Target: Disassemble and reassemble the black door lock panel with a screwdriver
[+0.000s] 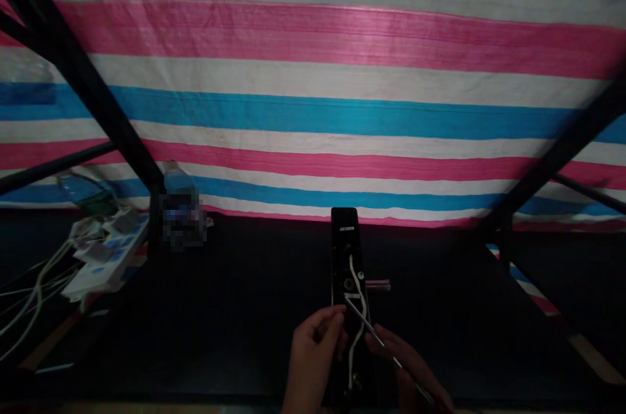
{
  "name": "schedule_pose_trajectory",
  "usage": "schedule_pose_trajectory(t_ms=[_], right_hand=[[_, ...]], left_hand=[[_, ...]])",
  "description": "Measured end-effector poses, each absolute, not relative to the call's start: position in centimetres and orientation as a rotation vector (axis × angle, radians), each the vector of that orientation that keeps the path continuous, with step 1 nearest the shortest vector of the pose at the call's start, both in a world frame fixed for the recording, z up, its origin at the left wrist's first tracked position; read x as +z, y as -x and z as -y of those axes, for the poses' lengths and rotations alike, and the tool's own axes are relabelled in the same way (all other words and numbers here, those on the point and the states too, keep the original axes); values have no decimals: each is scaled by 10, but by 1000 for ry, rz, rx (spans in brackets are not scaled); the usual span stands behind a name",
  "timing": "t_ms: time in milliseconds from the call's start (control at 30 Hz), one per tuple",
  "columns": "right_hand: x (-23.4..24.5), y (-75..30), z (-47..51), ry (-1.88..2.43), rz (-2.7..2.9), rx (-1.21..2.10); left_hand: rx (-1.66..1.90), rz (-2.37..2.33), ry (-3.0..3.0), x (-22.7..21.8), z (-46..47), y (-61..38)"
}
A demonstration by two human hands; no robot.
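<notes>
A long, narrow black device (345, 241) lies on the dark table, pointing away from me. A pale cable (362, 300) winds along its top, past small round fittings and a white label (347, 229). My left hand (315, 342) is closed in a pinch at the device's left edge, with anything between its fingertips too small to make out. My right hand (408, 358) grips a thin silver rod-like tool (384, 343), slanted across the cable. The tool's tip meets the device close to my left fingertips; dim light hides its exact kind.
Beyond the device's right side lies a small pinkish stick-shaped item (378, 284). A white power strip (105, 261) with plugs and cables is at the left, near a clear bottle (177, 178). Black frame bars (92, 85) slope on both sides before a striped sheet (313, 75).
</notes>
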State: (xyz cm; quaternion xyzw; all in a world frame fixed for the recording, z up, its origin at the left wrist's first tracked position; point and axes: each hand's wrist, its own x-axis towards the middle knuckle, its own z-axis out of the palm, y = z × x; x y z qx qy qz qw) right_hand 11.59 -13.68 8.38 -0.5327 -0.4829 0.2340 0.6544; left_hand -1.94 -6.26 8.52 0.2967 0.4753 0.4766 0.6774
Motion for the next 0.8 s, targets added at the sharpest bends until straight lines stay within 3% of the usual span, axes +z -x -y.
schedule_pose_trajectory(t_ms=[167,800], right_hand=[[89,-131,112,1312,1193,526],[77,-126,70,1291,1456,301]], left_hand=[[1289,-1315,-1018,50,48,20],[1171,-1226,-1237,13,44,9]])
